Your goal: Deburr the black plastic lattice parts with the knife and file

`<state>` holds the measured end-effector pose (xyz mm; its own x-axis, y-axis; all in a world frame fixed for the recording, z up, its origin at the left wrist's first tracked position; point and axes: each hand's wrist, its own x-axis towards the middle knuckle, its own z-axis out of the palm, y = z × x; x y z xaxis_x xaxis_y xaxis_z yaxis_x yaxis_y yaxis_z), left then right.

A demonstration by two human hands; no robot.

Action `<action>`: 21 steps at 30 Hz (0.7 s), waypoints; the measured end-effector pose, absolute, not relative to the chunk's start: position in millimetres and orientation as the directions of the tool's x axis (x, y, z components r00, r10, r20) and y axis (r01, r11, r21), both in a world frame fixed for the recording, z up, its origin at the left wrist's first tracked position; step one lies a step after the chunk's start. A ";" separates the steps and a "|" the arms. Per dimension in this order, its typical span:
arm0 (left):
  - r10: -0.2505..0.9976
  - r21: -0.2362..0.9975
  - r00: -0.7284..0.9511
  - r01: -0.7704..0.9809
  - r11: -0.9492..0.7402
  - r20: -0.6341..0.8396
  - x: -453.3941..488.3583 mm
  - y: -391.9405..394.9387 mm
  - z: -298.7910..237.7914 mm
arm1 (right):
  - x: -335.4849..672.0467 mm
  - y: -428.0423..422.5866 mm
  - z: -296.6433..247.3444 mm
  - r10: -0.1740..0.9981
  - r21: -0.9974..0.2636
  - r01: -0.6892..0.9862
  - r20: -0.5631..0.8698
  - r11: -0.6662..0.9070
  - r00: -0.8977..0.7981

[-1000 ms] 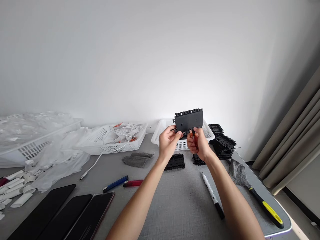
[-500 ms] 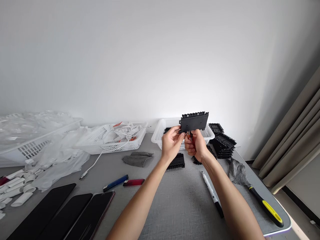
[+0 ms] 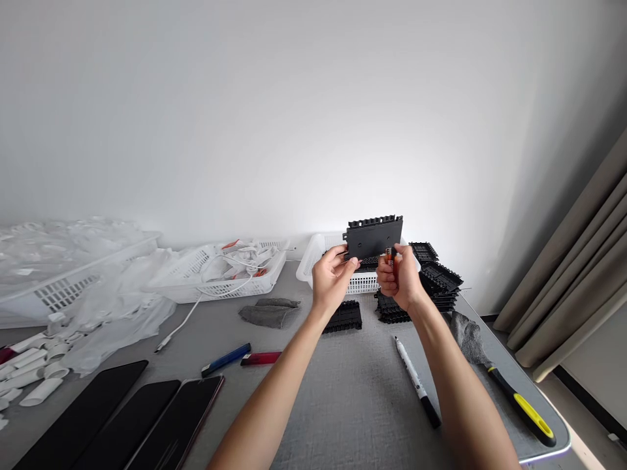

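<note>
My left hand (image 3: 331,282) pinches the lower left edge of a flat black plastic panel (image 3: 373,236) with a toothed top rim, held upright above the table. My right hand (image 3: 400,281) is closed round a small orange lighter (image 3: 391,257), whose top sits at the panel's lower right edge. Both hands hover in front of a white mesh basket (image 3: 313,258). Stacks of similar black panels (image 3: 439,282) lie to the right of the basket, and smaller black pieces (image 3: 345,316) lie below my hands.
A grey table (image 3: 357,398) holds a black marker (image 3: 417,382), a yellow-handled tool (image 3: 524,408), grey cloths (image 3: 270,312), blue (image 3: 226,360) and red (image 3: 261,358) lighters, three dark phones (image 3: 128,421), white tubes (image 3: 34,375), a cable basket (image 3: 230,269) and plastic bags (image 3: 63,261). A curtain (image 3: 578,287) hangs right.
My right hand has shifted from under the panel's middle to its lower right edge and risen slightly, so the orange lighter now shows. The panel has moved slightly left.
</note>
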<state>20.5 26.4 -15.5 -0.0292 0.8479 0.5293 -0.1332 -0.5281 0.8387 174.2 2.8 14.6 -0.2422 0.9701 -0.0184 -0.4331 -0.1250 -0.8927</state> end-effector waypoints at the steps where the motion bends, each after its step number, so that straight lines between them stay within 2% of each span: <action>1: 0.852 0.840 -0.035 -0.149 -0.522 0.523 19.8 26.6 -14.7 | 179.9 4.1 15.6 0.974 -0.888 -0.443 -0.018 -0.119 -0.227; 8: 0.845 0.834 -0.036 -0.144 -0.533 0.534 19.8 26.5 -15.6 | 192.9 11.9 13.2 0.985 -0.884 -0.450 -0.057 -0.126 -0.163; 21: 0.835 0.829 -0.035 -0.110 -0.549 0.549 22.0 22.9 -16.6 | 191.3 11.3 10.4 0.983 -0.900 -0.419 -0.052 -0.122 -0.175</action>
<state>22.0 22.9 -16.6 -0.0348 0.8354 0.5486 -0.1096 -0.5488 0.8288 191.3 11.3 10.4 -0.1749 0.9832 -0.0520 -0.4185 -0.1221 -0.9000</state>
